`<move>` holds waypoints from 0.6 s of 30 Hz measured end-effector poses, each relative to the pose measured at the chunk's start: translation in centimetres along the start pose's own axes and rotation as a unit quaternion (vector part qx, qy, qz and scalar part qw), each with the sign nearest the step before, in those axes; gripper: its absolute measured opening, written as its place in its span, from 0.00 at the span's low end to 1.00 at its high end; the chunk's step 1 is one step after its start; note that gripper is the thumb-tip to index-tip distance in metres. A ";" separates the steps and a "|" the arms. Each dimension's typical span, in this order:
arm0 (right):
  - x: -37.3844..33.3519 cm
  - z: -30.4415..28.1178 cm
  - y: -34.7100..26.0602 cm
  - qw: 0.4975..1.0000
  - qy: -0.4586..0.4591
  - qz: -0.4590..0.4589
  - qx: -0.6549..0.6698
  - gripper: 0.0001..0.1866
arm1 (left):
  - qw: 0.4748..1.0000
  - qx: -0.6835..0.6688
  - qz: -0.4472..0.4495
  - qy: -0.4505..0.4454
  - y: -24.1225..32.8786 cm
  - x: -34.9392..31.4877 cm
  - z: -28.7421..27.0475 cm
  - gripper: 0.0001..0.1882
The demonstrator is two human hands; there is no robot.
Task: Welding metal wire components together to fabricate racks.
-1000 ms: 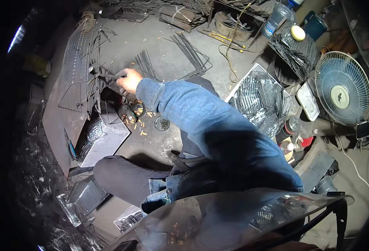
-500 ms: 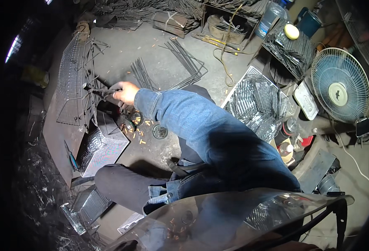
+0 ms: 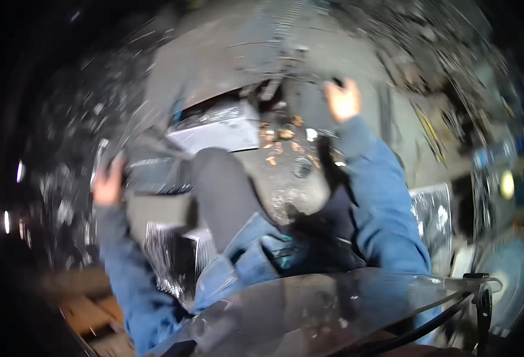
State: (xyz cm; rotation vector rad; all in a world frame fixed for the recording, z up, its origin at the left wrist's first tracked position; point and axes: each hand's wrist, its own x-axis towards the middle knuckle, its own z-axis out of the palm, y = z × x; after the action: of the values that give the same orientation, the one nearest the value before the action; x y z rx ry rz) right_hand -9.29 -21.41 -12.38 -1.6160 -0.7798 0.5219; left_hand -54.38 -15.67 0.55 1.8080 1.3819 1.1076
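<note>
Motion smears the whole head view. My left hand [image 3: 108, 185] is stretched out low on the left, at the shiny edge of a dark wire basket [image 3: 158, 174]; whether its fingers grip that edge cannot be made out. Far ahead, my right hand [image 3: 343, 102] is closed around a small dark thing [image 3: 337, 81] showing at its fingertips, too blurred to name. Left of that hand, thin metal wires and rods [image 3: 282, 74] stand by a sheet-metal panel [image 3: 196, 65]. Between my hands sits a pale-sided box [image 3: 223, 134] with shiny wire pieces inside.
Small orange-brown stubs [image 3: 285, 134] and a round dish [image 3: 302, 166] lie on the floor by my knee [image 3: 217, 172]. At right are a tray of metal pieces [image 3: 434, 211] and a fan [image 3: 505, 271]. A clear visor [image 3: 309, 303] crosses the lower view.
The view has swung left, so the scene has shifted rightward. My left hand has come into view beside the wire basket. My right hand has drawn away from the standing wires.
</note>
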 end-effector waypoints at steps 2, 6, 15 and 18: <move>-0.1 -2.8 1.3 0.989 0.078 -0.115 0.059 0.14 | 0.967 -0.162 0.003 -0.195 2.0 3.6 5.7 0.14; -4.6 -2.8 -3.5 0.985 -0.066 -0.047 0.152 0.12 | 0.934 -0.201 -0.028 -0.295 3.9 5.7 13.4 0.15; -4.9 -2.8 -4.8 0.979 -0.169 -0.082 0.075 0.17 | 0.888 -0.216 -0.033 -0.405 6.7 7.5 20.8 0.12; -5.1 -1.6 -5.7 0.969 -0.024 -0.190 -0.157 0.20 | 0.886 -0.196 -0.016 -0.419 7.2 8.2 21.3 0.11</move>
State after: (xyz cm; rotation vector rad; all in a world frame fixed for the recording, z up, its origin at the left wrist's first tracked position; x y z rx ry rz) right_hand -12.76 -25.87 -6.98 -1.6871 -1.2244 0.1653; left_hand -31.42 -9.27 -1.27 1.6331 0.6085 0.4161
